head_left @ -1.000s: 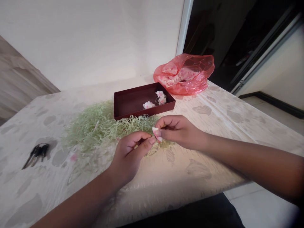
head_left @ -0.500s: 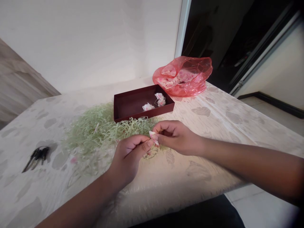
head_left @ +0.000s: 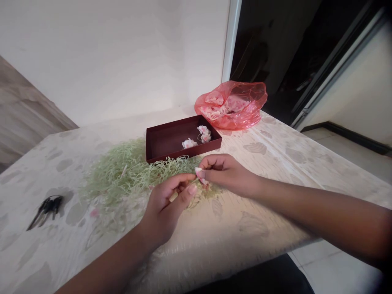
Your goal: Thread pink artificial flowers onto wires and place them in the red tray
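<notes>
My right hand (head_left: pixel 229 173) is pinching a small pink-and-white flower (head_left: pixel 199 173) between thumb and forefinger, the other fingers curled in behind. My left hand (head_left: pixel 167 204) is right beside it, thumb and forefinger reaching toward the flower, with a thin green stem (head_left: pixel 192 180) showing between their tips; I cannot tell whether they press on it. The flower is up between my two hands, in front of the box and over the near edge of the shreds.

Those pale green shreds (head_left: pixel 119 171) lie in a loose heap beyond my left hand, spreading left and up against the near side of the dark red box (head_left: pixel 162 141). The box is open, and white-and-pink blossoms (head_left: pixel 189 143) lie toward its right end. Just behind that end sits a see-through red bag (head_left: pixel 231 121), its mouth gaping, with more pink and white flowers inside. A pink bit (head_left: pixel 94 212) lies at the left of the shreds, and farther left are my keys (head_left: pixel 47 208) on a ring. All this rests on a table (head_left: pixel 245 220) with a pale, leaf-patterned cover. Beyond stands a white wall (head_left: pixel 116 61), with a dark doorway (head_left: pixel 269 53) to the right.
</notes>
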Motion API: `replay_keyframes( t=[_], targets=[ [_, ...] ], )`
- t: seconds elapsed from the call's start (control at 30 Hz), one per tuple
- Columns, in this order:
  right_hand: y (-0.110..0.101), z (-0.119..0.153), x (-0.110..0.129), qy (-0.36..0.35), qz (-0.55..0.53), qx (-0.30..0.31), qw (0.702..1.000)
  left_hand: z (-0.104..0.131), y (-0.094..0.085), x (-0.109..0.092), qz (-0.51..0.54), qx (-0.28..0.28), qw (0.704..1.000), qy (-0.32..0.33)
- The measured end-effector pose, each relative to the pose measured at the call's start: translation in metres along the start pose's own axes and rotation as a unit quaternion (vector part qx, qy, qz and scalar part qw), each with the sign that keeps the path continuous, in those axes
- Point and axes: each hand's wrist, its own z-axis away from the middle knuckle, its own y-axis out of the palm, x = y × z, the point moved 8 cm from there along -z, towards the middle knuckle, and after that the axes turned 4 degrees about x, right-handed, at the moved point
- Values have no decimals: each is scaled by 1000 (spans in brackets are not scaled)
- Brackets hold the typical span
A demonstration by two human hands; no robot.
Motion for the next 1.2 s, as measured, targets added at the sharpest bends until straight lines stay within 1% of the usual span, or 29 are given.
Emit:
replay_keyframes(
  t=[0.07,0.1,0.17,0.23,0.33,0.4,0.57,0.7,0.8,0.87,0.9,0.97,1.03,1.07,1.1,1.13,1.17,1.2],
  targets=[
    [-5,-1,2,1,-12,-25,1000,2,-3,-6,-13,-16,999,43],
    [-6,-1,2,5,-19,-34,999,2,-4,-7,-28,-25,998,51],
    [-7,-1,2,15,-28,-43,999,1,-7,-7,-58,-54,996,35],
    [-7,-1,2,20,-30,-44,998,0,-9,-5,-63,-73,995,11],
    [-8,-2,-1,25,-37,-47,998,-2,-12,-3,-34,-98,995,-11],
    [-11,-2,-3,24,-52,-55,997,-2,-13,-3,-14,-108,994,-14],
    [-17,-4,-3,18,-49,-57,997,-1,-10,-6,-16,-87,996,-6],
    [-18,-4,-3,39,-35,-51,997,-3,-8,-9,-41,-69,997,6],
    [-22,-5,-1,41,30,-45,998,-5,-1,-13,-54,-30,998,26],
    [-33,-6,9,-2,109,-77,991,-4,8,-20,-71,18,996,50],
    [-41,-5,17,-38,146,-107,983,-2,14,-24,-84,46,993,69],
    [-57,-2,35,-121,203,-169,957,3,25,-34,-123,93,980,127],
    [-78,-1,53,-175,248,-233,924,11,36,-44,-172,139,955,197],
    [-92,-2,61,-185,280,-273,902,15,42,-46,-200,164,940,224],
    [-106,-4,70,-183,324,-319,872,18,48,-46,-228,187,925,241],
    [-120,-10,76,-160,377,-345,844,20,52,-45,-252,206,912,248],
    [-133,-19,82,-128,428,-358,820,20,54,-42,-272,219,904,247],
    [-145,-31,86,-95,480,-354,797,20,56,-40,-285,226,899,244]
  ],
)
